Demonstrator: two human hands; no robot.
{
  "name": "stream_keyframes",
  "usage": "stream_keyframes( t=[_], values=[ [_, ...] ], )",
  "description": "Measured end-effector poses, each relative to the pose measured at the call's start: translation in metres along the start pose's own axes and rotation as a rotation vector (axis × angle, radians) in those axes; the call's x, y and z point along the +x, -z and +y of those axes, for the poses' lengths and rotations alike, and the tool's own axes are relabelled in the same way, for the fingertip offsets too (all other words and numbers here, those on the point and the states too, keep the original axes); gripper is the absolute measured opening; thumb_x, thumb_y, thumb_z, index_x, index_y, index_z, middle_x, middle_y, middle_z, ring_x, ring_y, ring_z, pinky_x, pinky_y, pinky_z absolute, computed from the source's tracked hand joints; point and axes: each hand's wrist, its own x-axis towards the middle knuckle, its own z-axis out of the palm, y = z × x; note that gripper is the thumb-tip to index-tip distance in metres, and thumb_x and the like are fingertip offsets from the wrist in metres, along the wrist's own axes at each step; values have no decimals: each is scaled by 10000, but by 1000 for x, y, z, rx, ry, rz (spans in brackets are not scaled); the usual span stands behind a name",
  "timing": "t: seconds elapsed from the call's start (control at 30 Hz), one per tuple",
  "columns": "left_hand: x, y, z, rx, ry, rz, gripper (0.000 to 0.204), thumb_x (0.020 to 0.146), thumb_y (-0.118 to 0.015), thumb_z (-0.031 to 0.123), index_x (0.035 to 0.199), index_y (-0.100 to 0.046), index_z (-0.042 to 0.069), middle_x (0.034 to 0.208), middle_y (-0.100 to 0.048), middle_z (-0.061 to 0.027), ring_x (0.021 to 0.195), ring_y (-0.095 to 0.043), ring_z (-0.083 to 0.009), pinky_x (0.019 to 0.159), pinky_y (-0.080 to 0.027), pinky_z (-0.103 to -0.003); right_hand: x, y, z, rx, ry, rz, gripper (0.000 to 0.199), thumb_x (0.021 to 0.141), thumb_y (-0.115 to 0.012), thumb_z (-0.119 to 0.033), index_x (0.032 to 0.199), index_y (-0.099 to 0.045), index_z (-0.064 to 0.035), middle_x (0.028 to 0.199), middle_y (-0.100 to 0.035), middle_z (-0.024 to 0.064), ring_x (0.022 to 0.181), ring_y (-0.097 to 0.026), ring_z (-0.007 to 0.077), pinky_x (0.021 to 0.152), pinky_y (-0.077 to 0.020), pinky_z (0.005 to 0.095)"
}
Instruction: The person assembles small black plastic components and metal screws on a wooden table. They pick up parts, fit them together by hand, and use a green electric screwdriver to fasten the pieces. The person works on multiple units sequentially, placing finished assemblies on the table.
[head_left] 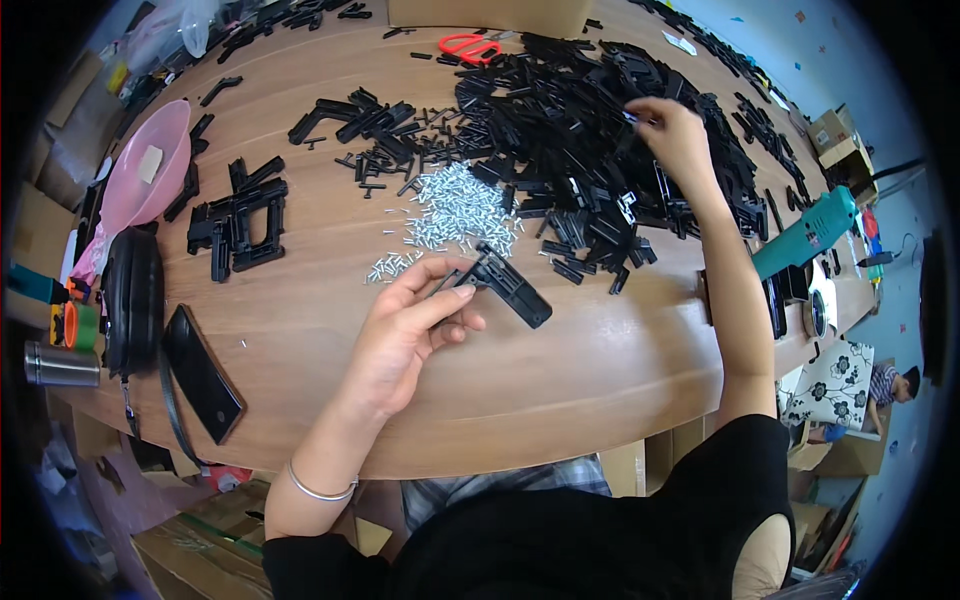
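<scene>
My left hand (410,320) is closed on a black plastic toy-gun part (510,287), pinching one end between thumb and fingers above the table. Its flat, grip-shaped end points toward the lower right. My right hand (672,135) is over the far right of a large heap of black plastic parts (590,150). Its fingers are curled together among the pieces, and what they hold, if anything, cannot be made out. Beyond my left hand lies a pile of small silver screws (455,207). Short black pins and pieces (385,165) are scattered beside the screws.
Put-together black parts (238,222) lie at left, near a pink bowl (150,170), a black case (134,300) and a phone (203,375). Red-handled scissors (470,47) rest at the far side. A teal power screwdriver (805,235) stands close to my right forearm.
</scene>
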Motion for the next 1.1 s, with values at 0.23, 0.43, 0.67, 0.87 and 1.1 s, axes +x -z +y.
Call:
stream_keyframes(
  t=[0.23, 0.43, 0.67, 0.87, 1.1],
  values=[
    [1, -11, -10, 208, -24, -46, 292, 895, -585, 159, 1146, -523, 22, 1003, -605, -81, 779, -639, -130, 635, -479, -211, -75, 22, 4, 103, -15, -98, 184, 729, -690, -84, 913, -698, -68, 828, -664, 97, 636, -595, 183, 628, -485, 296],
    [3, -12, -16, 314, -96, -34, 284, 909, -565, 160, 1153, -513, 25, 1042, -626, -124, 794, -641, -139, 641, -480, -211, -92, 16, -12, 111, 61, -97, 168, 739, -688, -100, 902, -692, -58, 835, -643, 92, 702, -615, 227, 665, -502, 319],
    [3, -12, -16, 326, -124, -22, 317, 908, -565, 140, 1193, -477, 34, 1015, -623, -91, 799, -634, -127, 630, -459, -194, -82, 12, -13, 44, 112, -84, 137, 745, -649, -74, 872, -697, -63, 836, -646, 103, 732, -619, 253, 710, -496, 338],
    [4, -11, -19, 308, -122, -28, 375, 867, -614, 82, 1205, -461, 29, 1000, -630, -105, 792, -642, -137, 598, -452, -188, -55, 5, -28, 39, 108, -21, 135, 748, -633, -55, 866, -696, -61, 820, -656, 95, 735, -623, 251, 706, -494, 339],
    [7, -7, -24, 315, -114, -102, 301, 863, -628, 98, 1131, -515, 19, 987, -633, -102, 789, -641, -134, 588, -455, -192, -49, -29, -16, -51, 268, 70, 180, 793, -600, -62, 951, -685, -81, 956, -640, 95, 934, -569, 290, 836, -459, 360]
  ],
)
